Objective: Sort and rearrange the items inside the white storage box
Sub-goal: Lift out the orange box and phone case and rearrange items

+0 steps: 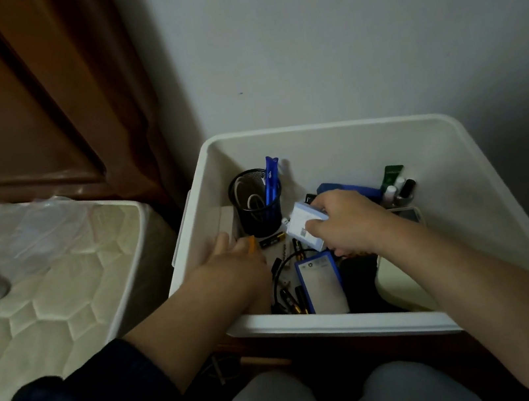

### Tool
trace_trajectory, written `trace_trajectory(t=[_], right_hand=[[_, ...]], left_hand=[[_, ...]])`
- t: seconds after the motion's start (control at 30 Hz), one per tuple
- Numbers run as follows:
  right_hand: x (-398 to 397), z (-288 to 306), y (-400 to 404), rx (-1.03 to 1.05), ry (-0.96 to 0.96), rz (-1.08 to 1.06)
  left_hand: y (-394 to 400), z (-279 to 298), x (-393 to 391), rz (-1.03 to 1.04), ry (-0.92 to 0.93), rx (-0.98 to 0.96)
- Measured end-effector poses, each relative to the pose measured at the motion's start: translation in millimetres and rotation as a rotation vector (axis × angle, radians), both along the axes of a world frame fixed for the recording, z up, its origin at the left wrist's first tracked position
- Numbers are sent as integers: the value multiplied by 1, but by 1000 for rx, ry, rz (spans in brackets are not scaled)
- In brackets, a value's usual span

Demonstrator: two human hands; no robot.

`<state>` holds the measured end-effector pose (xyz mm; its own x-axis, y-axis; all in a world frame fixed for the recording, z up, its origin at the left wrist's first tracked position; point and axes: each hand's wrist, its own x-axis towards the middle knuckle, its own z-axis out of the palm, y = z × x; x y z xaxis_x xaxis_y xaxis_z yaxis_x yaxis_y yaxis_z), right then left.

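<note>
The white storage box (332, 134) stands against the wall in front of me. Both of my hands are inside it. My right hand (346, 222) grips a small white carton (305, 225) near the box's middle. My left hand (234, 260) reaches low at the left wall, and an orange item (252, 244) shows at its fingers; the grip itself is hidden. A black mesh cup (257, 208) holds blue pens (270, 178). A blue-edged card holder (321, 281), batteries (271, 241) and a black cable (284, 266) lie on the bottom.
A mattress (47, 304) lies to the left with a plastic bag (39, 229) on it. A wooden headboard (15, 101) rises behind it. Small bottles and a green tube (395, 183) stand at the box's far right. My knees are below the box.
</note>
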<state>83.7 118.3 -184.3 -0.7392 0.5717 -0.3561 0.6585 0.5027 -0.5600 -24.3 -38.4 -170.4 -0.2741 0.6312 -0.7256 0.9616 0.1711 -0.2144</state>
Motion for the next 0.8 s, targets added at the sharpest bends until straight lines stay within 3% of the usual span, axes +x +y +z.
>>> trace_trajectory(t=[0.17,0.47,0.57,0.7,0.8], right_hand=[[1,1,0,-1,54,-22],[-11,4,-15,-279,226,-172],[-23,12,-29,-252,137,-131],[-39,21,-50,-70,-93,16],[-48,19,-65,-87,-249,103]], left_hand=[[12,-4,6,-26,19,-108],[4,12,-2,112,-116,-172],[0,24,2,202,-133,-146],[-15,35,2,284,-204,94],[-27,35,4,301,-169,246]])
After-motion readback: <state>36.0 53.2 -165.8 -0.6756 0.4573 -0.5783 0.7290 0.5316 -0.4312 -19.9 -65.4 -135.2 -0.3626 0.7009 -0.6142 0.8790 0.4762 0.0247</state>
